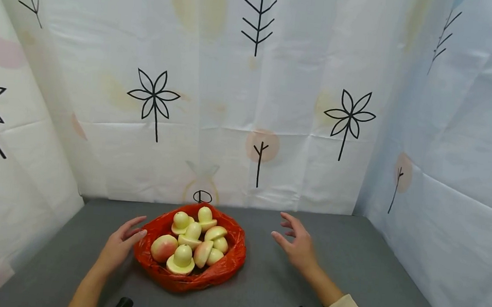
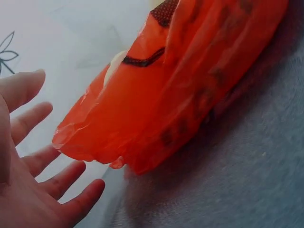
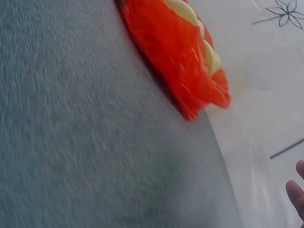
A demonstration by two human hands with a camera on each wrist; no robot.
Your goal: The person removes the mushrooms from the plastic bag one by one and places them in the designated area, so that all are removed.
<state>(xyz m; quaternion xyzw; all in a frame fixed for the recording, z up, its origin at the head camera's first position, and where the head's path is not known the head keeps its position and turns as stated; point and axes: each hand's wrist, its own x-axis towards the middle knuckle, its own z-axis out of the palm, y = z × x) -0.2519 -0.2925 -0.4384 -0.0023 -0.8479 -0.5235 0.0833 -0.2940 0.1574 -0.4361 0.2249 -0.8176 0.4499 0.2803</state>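
"Head view: where is the crumpled red plastic bag?"

"On the grey tabletop, left of centre, its rim standing around pale yellow and pink mushroom-shaped pieces."

"How would you handle it well?"

"I'd cup both sides low and evenly. Thin plastic probably sags, and the heaped pieces could roll out if one side tips."

"What of the left hand?"

"Fingers spread wide, just beside the rim, gripping nothing. Whether a fingertip touches the plastic, I cannot tell."

"And the right hand?"

"Thumb and fingers well parted, holding nothing, apart from the bag on its other side."
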